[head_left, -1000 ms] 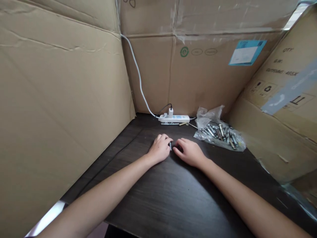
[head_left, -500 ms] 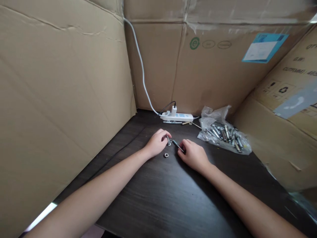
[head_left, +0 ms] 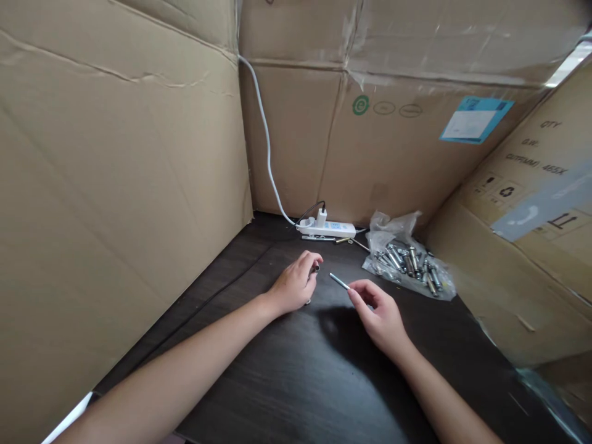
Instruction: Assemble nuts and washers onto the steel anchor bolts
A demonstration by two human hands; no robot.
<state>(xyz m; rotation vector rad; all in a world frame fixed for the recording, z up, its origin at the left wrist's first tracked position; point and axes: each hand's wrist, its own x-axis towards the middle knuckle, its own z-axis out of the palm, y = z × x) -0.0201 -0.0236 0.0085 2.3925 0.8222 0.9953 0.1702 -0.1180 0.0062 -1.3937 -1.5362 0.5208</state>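
Note:
My right hand [head_left: 379, 311] pinches a thin metal bolt [head_left: 339, 281] between thumb and fingertips, lifted a little above the dark table [head_left: 296, 376], its free end pointing up-left. My left hand [head_left: 296, 283] rests on the table with fingers curled, pinching a small dark metal sleeve [head_left: 317, 268] at its fingertips. A small nut [head_left: 308, 301] peeks out on the table just under the left hand. The two hands are a short gap apart.
A clear plastic bag of metal bolts [head_left: 409, 262] lies to the right. A white power strip [head_left: 326, 229] with a plugged charger and white cable sits at the back. Cardboard boxes [head_left: 115, 185] wall in the table on the left, back and right.
My right hand has lifted off the table with the bolt and drawn back to the right. The left hand has covered most of the nut that lay exposed on the table.

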